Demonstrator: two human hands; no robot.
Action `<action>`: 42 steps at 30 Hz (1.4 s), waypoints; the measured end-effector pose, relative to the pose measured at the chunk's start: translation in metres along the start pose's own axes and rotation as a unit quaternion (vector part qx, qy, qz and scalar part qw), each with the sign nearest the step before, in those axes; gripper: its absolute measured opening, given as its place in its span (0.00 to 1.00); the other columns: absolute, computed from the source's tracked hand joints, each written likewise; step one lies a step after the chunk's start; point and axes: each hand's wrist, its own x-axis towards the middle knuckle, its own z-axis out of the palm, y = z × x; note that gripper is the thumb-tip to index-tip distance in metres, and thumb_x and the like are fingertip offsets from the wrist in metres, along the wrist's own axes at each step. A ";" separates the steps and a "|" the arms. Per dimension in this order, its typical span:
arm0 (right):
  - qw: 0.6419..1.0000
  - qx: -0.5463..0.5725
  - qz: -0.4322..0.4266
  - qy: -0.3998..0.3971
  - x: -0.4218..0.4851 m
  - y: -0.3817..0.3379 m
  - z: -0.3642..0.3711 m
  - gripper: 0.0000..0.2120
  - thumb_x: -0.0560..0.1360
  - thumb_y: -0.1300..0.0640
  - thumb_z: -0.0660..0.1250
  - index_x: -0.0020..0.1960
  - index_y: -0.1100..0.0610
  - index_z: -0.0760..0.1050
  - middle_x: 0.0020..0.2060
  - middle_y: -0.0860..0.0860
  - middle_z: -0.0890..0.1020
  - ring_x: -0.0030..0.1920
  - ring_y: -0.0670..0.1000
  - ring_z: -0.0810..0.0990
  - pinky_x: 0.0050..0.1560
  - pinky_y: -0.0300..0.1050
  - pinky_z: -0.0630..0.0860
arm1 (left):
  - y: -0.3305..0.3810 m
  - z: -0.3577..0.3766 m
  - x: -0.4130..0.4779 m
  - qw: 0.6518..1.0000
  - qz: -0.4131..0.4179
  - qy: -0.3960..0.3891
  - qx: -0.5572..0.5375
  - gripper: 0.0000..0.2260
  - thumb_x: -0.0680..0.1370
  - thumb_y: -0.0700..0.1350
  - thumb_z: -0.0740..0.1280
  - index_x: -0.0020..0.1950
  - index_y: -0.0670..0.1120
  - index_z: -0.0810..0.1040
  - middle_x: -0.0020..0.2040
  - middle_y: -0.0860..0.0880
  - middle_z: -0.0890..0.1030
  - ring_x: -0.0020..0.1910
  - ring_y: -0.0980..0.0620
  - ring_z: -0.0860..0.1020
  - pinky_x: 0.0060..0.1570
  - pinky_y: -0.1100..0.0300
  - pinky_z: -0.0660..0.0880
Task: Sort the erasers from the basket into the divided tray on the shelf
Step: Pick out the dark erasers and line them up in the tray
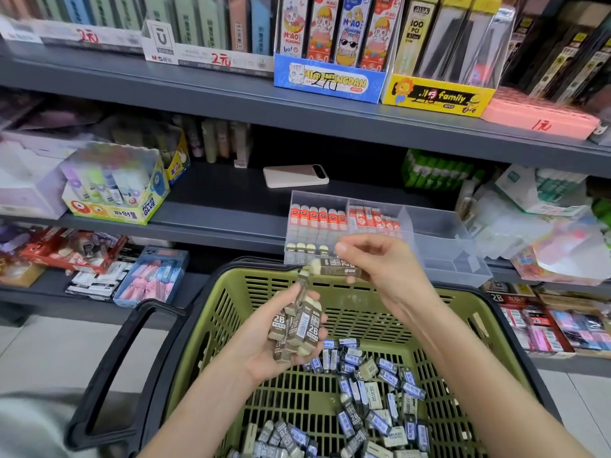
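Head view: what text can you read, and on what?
"2B": brown erasers in left hand and right hand
"POWER GLUE": glue box
"family": yellow box
"100 PCS": pack above it
"2元": white box
Small print on basket erasers: too blurred

a single wide-angle camera, worn on the person's head, looks forward and down onto the green basket [211, 325] from just above it, so the basket's near rim runs off the bottom edge. the left hand [264, 345] and right hand [380, 259] reach in from below and sit over the basket, near enough that the "2b" print on the erasers [307, 328] they hold can be read. just beyond the basket's far rim stands the divided tray [439, 246] on a shelf [215, 223], with higher shelves [231, 94] behind, their edges bowed by the lens.
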 end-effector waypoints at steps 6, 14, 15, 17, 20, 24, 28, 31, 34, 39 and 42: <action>0.992 -0.110 0.011 -0.058 -0.014 0.018 0.007 0.13 0.66 0.57 0.74 0.51 0.54 0.80 0.42 0.51 0.84 0.40 0.45 0.83 0.40 0.34 0.77 | 0.012 0.011 0.004 0.999 0.046 -0.011 -0.004 0.15 0.65 0.51 0.75 0.45 0.42 0.84 0.40 0.40 0.81 0.31 0.45 0.80 0.29 0.55 0.78; 0.989 -0.102 -0.007 -0.107 0.002 -0.003 -0.015 0.12 0.67 0.66 0.74 0.46 0.52 0.81 0.38 0.48 0.84 0.40 0.46 0.82 0.42 0.34 0.77 | 0.026 0.016 0.004 0.994 0.051 -0.025 0.095 0.10 0.67 0.51 0.70 0.40 0.45 0.85 0.40 0.42 0.83 0.32 0.46 0.81 0.29 0.56 0.79; 0.993 -0.092 -0.028 -0.063 0.010 -0.006 -0.020 0.11 0.66 0.66 0.74 0.44 0.53 0.81 0.35 0.47 0.84 0.38 0.45 0.82 0.39 0.34 0.77 | 0.030 0.016 0.005 0.994 0.058 -0.026 0.094 0.10 0.67 0.51 0.70 0.40 0.45 0.85 0.40 0.41 0.83 0.31 0.46 0.81 0.29 0.56 0.79; 0.993 -0.089 -0.071 0.012 0.029 -0.012 -0.026 0.09 0.66 0.66 0.74 0.42 0.55 0.81 0.33 0.49 0.83 0.35 0.44 0.81 0.37 0.36 0.77 | 0.039 0.013 0.006 0.993 0.081 -0.027 0.079 0.11 0.68 0.50 0.70 0.40 0.44 0.84 0.40 0.41 0.82 0.31 0.46 0.81 0.29 0.56 0.79; 0.969 -0.200 -0.128 0.063 0.055 -0.009 -0.021 0.06 0.66 0.61 0.76 0.41 0.56 0.81 0.33 0.48 0.82 0.34 0.43 0.80 0.38 0.34 0.77 | 0.055 0.009 0.004 0.990 0.121 -0.045 0.062 0.10 0.71 0.50 0.70 0.42 0.43 0.84 0.41 0.41 0.81 0.31 0.45 0.80 0.29 0.56 0.78; 0.893 -0.418 -0.148 0.079 0.080 0.004 -0.011 0.07 0.66 0.49 0.76 0.42 0.49 0.83 0.37 0.43 0.83 0.34 0.38 0.75 0.37 0.34 0.70 | 0.077 0.006 0.005 0.986 0.151 -0.048 0.043 0.18 0.60 0.53 0.80 0.41 0.43 0.83 0.40 0.40 0.81 0.31 0.45 0.80 0.29 0.56 0.78; 0.858 -0.493 -0.133 0.062 0.090 0.008 -0.007 0.06 0.66 0.48 0.75 0.42 0.47 0.83 0.38 0.42 0.82 0.37 0.39 0.74 0.36 0.37 0.66 | 0.091 0.004 0.010 0.985 0.163 -0.051 0.024 0.17 0.61 0.53 0.79 0.41 0.44 0.83 0.42 0.40 0.80 0.32 0.45 0.80 0.29 0.55 0.78; 0.841 -0.524 -0.128 0.040 0.093 0.009 -0.004 0.06 0.67 0.48 0.75 0.42 0.48 0.82 0.41 0.44 0.84 0.44 0.45 0.77 0.43 0.41 0.71 | 0.092 0.004 0.016 0.986 0.159 -0.049 0.022 0.23 0.54 0.54 0.83 0.42 0.44 0.83 0.40 0.41 0.81 0.32 0.44 0.80 0.29 0.55 0.78; 0.830 -0.542 -0.131 0.015 0.095 0.007 0.001 0.05 0.68 0.49 0.74 0.42 0.49 0.82 0.39 0.43 0.82 0.43 0.45 0.79 0.45 0.41 0.74 | 0.089 0.001 0.019 0.988 0.152 -0.033 0.019 0.20 0.57 0.54 0.81 0.42 0.44 0.84 0.40 0.40 0.81 0.32 0.44 0.80 0.29 0.55 0.78; 0.875 -0.470 -0.114 -0.017 0.097 0.008 0.009 0.05 0.66 0.55 0.77 0.39 0.52 0.82 0.30 0.39 0.77 0.33 0.38 0.75 0.39 0.36 0.71 | 0.084 -0.008 0.022 0.989 0.149 -0.012 0.011 0.12 0.70 0.52 0.68 0.42 0.44 0.84 0.40 0.40 0.82 0.32 0.44 0.81 0.30 0.56 0.78; 0.896 -0.432 -0.102 -0.006 0.097 0.009 0.004 0.06 0.65 0.56 0.78 0.40 0.54 0.83 0.28 0.37 0.77 0.31 0.34 0.76 0.36 0.25 0.70 | 0.084 -0.010 0.021 0.988 0.153 -0.010 0.011 0.13 0.71 0.52 0.66 0.42 0.44 0.84 0.40 0.41 0.82 0.32 0.45 0.81 0.31 0.56 0.79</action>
